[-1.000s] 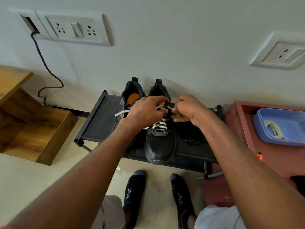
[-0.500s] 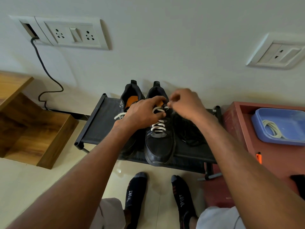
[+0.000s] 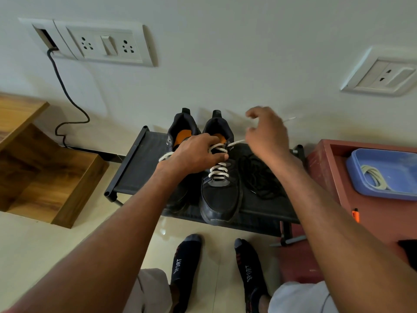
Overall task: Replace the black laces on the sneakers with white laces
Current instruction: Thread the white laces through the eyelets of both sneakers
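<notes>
Two black sneakers stand on a low black rack [image 3: 133, 168] against the wall. The right sneaker [image 3: 220, 195] carries a white lace [image 3: 218, 171] through most of its eyelets. My left hand [image 3: 194, 155] rests over the left sneaker [image 3: 182, 129] and the right one's tongue, fingers curled at the upper lace crossings; another white lace end [image 3: 165, 155] sticks out by its wrist. My right hand [image 3: 267, 134] is raised above the rack, pinching the lace's free end, which runs taut from the top eyelet. Removed black laces [image 3: 259, 179] lie heaped right of the shoes.
A blue tub [image 3: 392, 168] holding a coiled white lace [image 3: 372, 177] sits on a red cabinet [image 3: 327, 163] at the right. Wooden steps [image 3: 45, 172] stand at the left. My socked feet [image 3: 187, 267] are on the tiled floor before the rack.
My right hand has lifted up and to the right, drawing the white lace end out through the top eyelet. My left hand stayed on the shoe.
</notes>
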`<state>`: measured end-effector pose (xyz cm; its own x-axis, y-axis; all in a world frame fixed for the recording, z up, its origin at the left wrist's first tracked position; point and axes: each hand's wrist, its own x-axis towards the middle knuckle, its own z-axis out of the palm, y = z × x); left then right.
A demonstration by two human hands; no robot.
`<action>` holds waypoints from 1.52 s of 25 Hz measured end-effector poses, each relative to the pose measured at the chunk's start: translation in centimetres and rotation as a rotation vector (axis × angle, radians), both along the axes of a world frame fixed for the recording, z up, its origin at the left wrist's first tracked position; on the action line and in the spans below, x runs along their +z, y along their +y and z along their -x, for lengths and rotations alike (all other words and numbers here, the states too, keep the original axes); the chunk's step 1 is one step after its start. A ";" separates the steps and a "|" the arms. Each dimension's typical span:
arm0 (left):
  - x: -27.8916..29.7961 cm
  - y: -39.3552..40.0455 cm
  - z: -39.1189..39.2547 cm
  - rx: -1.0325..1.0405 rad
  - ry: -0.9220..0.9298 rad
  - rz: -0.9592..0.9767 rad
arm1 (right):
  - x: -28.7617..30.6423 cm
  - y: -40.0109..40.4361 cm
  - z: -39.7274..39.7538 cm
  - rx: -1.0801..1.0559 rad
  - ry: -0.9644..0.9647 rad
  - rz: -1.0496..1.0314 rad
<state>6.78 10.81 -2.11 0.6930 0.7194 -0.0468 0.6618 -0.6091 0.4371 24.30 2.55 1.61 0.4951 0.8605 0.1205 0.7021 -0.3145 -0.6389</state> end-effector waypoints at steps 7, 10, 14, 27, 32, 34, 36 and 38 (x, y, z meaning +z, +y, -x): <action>0.0 0.2 0.3 -0.009 -0.005 0.003 | -0.4 0.2 -0.5 -0.194 -0.066 0.075; 0.4 0.2 0.3 -0.015 0.002 0.035 | -0.5 0.3 -0.1 0.120 0.035 0.131; 0.3 0.5 0.3 -0.049 0.045 0.067 | -0.9 0.5 1.4 0.408 -0.032 0.311; 0.2 0.5 0.6 0.022 -0.072 0.059 | -1.3 0.4 0.8 0.231 0.071 0.225; 2.3 -1.4 1.0 0.260 -0.166 -0.082 | -0.7 0.3 0.7 0.114 -0.037 0.088; 2.6 -3.0 1.4 0.288 -0.111 0.029 | -0.4 -0.6 0.7 0.116 0.022 0.133; 2.0 -5.4 1.6 0.309 -0.077 0.176 | -0.1 -2.1 1.2 0.219 0.091 0.314; 1.0 -7.2 1.8 0.380 -0.109 0.241 | -0.2 -3.8 2.1 0.292 0.072 0.446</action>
<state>4.98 3.57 -1.15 0.3923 0.9009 -0.1857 0.7608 -0.2043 0.6160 22.17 -1.25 1.43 0.2211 0.9234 -0.3137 0.7603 -0.3647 -0.5376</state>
